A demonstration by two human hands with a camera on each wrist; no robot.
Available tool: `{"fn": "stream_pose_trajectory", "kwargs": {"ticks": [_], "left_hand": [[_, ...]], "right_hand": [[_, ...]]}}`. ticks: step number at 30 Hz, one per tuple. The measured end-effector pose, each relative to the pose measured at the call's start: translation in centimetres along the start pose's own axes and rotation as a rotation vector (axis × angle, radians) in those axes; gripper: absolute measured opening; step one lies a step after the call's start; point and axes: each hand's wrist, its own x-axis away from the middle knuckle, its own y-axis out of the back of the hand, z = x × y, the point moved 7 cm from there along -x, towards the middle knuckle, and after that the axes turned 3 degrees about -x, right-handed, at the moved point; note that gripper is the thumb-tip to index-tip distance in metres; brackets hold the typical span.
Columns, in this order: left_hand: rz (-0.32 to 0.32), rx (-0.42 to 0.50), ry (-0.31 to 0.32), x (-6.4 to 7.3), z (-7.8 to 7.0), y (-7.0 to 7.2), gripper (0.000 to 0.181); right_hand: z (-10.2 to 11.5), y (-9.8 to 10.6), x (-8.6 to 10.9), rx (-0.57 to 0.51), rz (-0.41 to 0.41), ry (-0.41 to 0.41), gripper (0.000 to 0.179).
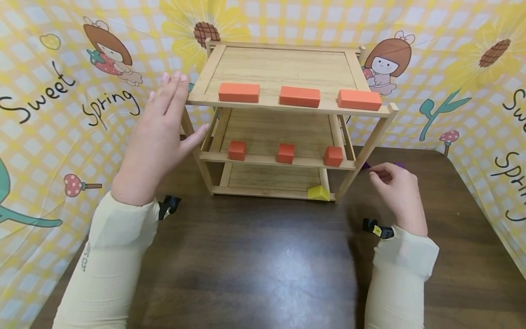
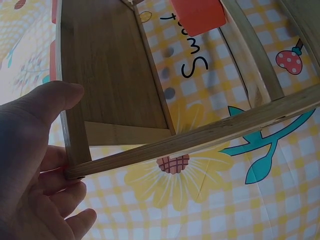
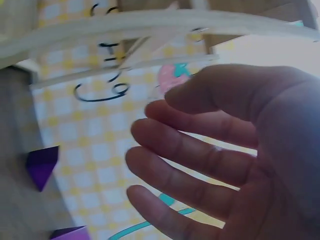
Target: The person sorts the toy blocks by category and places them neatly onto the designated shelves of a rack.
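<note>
My left hand [image 1: 154, 137] is at the top left corner of a three-tier wooden shelf [image 1: 283, 68]. Its fingers extend beside the corner, and the thumb stands apart in front of the frame. In the left wrist view, the shelf's corner lies between thumb [image 2: 57, 100] and fingers. To the right of the shelf, my right hand [image 1: 400, 194] hovers with fingers bent loosely and nothing held. Two purple triangular blocks [image 3: 42, 165] lie beyond it, partly hidden in the head view. Three long orange blocks, one at the centre [image 1: 299, 97], line the top tier's front edge.
On the middle tier sit three small orange blocks, including a central one [image 1: 285, 153]. A yellow triangular block [image 1: 318, 193] rests at the bottom tier's front right. The dark wooden table [image 1: 246, 256] extends in front; a patterned yellow checked cloth [image 1: 102, 151] rises around the back and sides.
</note>
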Motion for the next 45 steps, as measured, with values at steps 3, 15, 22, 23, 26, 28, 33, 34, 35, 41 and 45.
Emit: {"fn": "stream_pose_trajectory", "kwargs": {"ticks": [3, 15, 22, 23, 26, 28, 33, 34, 35, 41, 45], "left_hand": [[0.0, -0.002, 0.002, 0.0, 0.0, 0.0, 0.082], [-0.004, -0.017, -0.008, 0.1, 0.0, 0.0, 0.082], [0.03, -0.022, -0.002, 0.1, 0.0, 0.0, 0.083], [0.044, -0.022, 0.006, 0.1, 0.0, -0.1, 0.084], [0.082, -0.023, 0.032, 0.1, 0.1, -0.1, 0.088], [0.099, -0.028, 0.043, 0.1, 0.1, -0.1, 0.09], [0.122, -0.026, 0.056, 0.1, 0.2, -0.1, 0.093], [0.124, -0.022, 0.057, 0.1, 0.2, -0.1, 0.093], [0.125, -0.016, 0.06, 0.2, 0.2, -0.1, 0.093], [0.112, 0.001, 0.058, 0.3, 0.2, -0.1, 0.094], [0.113, 0.008, 0.054, 0.2, 0.2, -0.2, 0.094]], "right_hand": [[-1.0, -0.5, -0.3, -0.014, -0.031, -0.034, 0.027], [-6.5, -1.7, -0.4, -0.149, -0.181, -0.357, 0.038], [-9.1, -1.6, 0.1, -0.207, -0.235, -0.496, 0.048], [-9.3, -1.6, 0.2, -0.207, -0.236, -0.507, 0.05], [-10.1, -1.7, 0.2, -0.22, -0.238, -0.523, 0.054], [-10.4, -1.9, 0.1, -0.223, -0.234, -0.531, 0.056], [-10.8, -2.3, 0.1, -0.212, -0.223, -0.55, 0.058], [-10.9, -2.4, 0.1, -0.206, -0.217, -0.555, 0.058], [-11.0, -2.5, 0.1, -0.203, -0.208, -0.56, 0.058], [-11.8, -3.2, 0.2, -0.205, -0.174, -0.597, 0.059], [-12.6, -3.3, 0.3, -0.195, -0.189, -0.604, 0.058]]}}
